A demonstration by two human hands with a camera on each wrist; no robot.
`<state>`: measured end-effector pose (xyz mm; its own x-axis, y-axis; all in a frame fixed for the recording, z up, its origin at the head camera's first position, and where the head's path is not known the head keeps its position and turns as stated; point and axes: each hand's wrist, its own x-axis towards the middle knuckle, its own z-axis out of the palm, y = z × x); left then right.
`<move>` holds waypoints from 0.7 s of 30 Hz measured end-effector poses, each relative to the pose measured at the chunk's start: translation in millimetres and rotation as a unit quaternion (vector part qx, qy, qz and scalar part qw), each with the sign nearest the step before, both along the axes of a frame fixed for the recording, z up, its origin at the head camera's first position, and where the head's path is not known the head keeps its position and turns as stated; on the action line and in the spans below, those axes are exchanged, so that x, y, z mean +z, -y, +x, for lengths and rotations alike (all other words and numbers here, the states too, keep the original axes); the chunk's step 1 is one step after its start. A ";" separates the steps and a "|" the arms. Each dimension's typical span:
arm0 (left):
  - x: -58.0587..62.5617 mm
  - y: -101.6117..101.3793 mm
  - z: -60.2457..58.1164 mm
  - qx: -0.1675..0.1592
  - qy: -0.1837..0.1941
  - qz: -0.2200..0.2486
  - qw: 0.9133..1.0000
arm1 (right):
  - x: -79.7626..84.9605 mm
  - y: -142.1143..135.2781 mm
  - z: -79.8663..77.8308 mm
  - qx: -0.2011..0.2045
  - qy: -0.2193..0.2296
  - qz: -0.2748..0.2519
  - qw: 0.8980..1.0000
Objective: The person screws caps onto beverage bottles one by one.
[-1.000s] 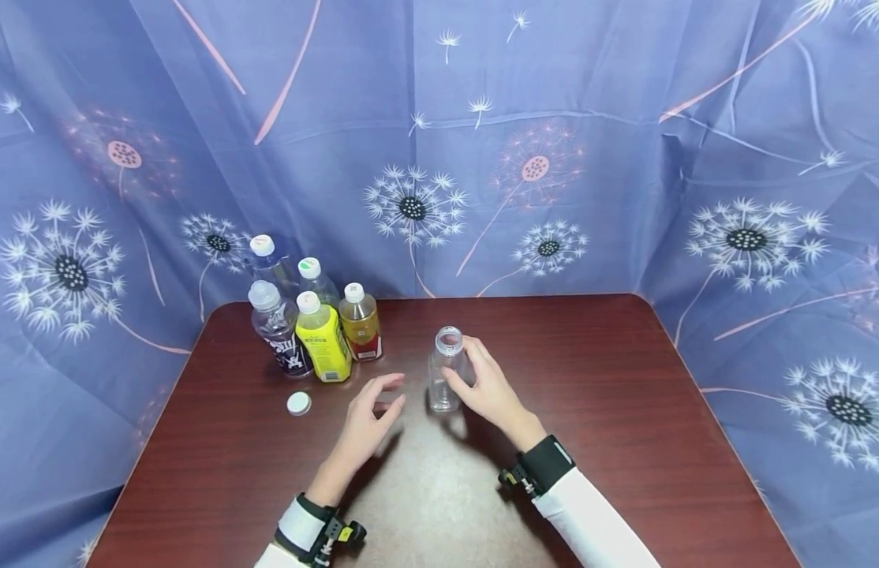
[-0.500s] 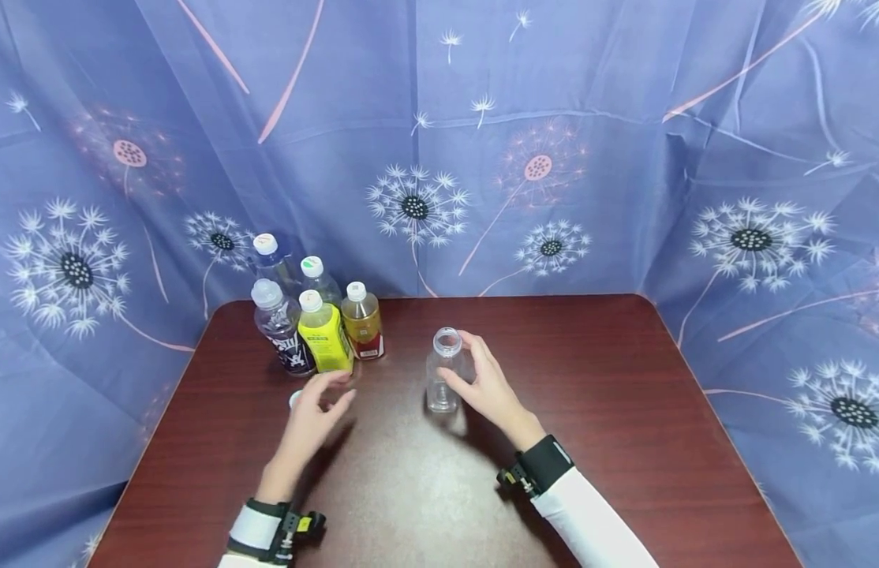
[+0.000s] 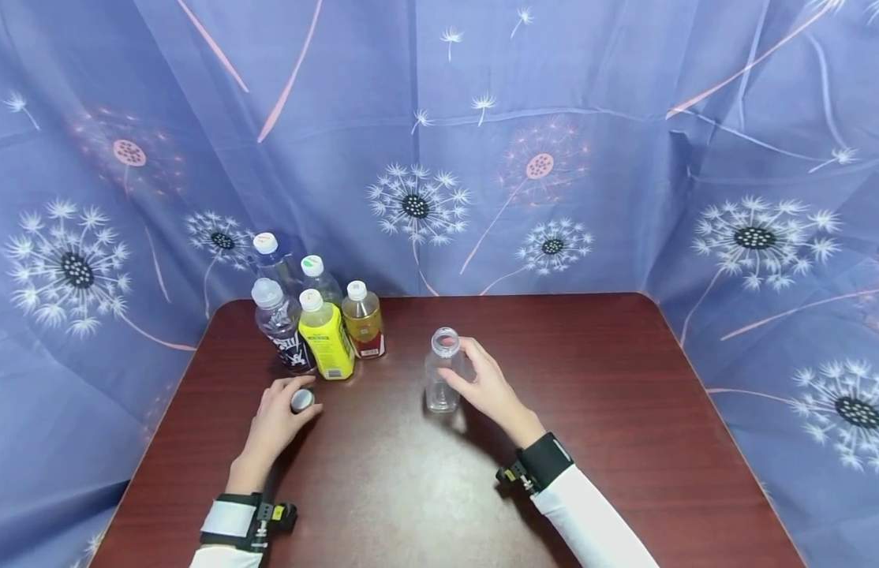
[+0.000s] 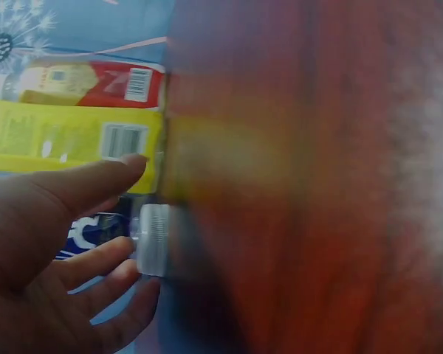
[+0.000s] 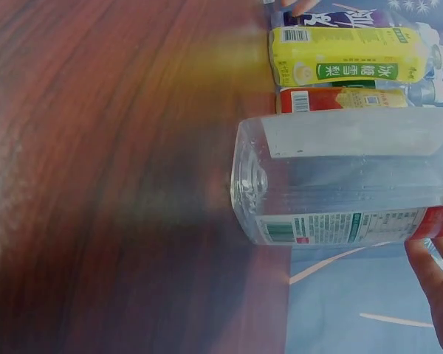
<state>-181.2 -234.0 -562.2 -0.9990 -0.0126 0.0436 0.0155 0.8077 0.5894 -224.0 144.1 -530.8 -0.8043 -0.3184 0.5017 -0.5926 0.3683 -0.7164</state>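
Observation:
A clear plastic bottle (image 3: 443, 380) without a cap stands upright on the table, its mouth uncovered. My right hand (image 3: 491, 390) holds it from the right, thumb in front and fingers round the far side. In the right wrist view the bottle (image 5: 340, 173) shows a printed label and a square base. My left hand (image 3: 274, 414) is at a loose white screw cap (image 3: 302, 401), the thumb on one side and the fingers on the other. The left wrist view shows the fingertips right at the ridged cap (image 4: 153, 240), with a gap between it and the thumb.
Several capped bottles stand close together at the back left: a yellow-labelled one (image 3: 328, 347), an amber one with a red label (image 3: 364, 325), and a dark-labelled one (image 3: 286, 335) among them. Behind the wooden table (image 3: 589, 371) hangs a blue dandelion-print curtain (image 3: 482, 260).
My left hand has moved left, away from the clear bottle, and come down around the white cap. The right hand stays on the bottle, which has barely shifted.

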 end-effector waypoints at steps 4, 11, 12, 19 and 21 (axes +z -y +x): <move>-4.0 -2.5 -0.6 0.008 -0.011 -0.003 1.000 | 1.2 -1.1 -0.1 0.005 0.003 0.005 1.000; -5.2 -3.3 -2.5 -0.005 -0.033 -0.017 0.999 | 1.3 -3.5 0.9 -0.002 -0.005 0.004 1.000; -4.1 -4.4 -2.9 -0.007 -0.032 -0.019 0.999 | 1.1 -3.6 0.5 -0.005 -0.008 0.005 1.000; 17.5 -31.4 -6.9 -0.053 -0.102 0.065 0.991 | 0.9 -2.4 0.3 0.000 0.010 0.000 1.000; 29.6 -45.4 -7.4 -0.075 -0.131 0.119 0.981 | 0.2 -1.7 1.4 0.001 0.017 -0.001 1.000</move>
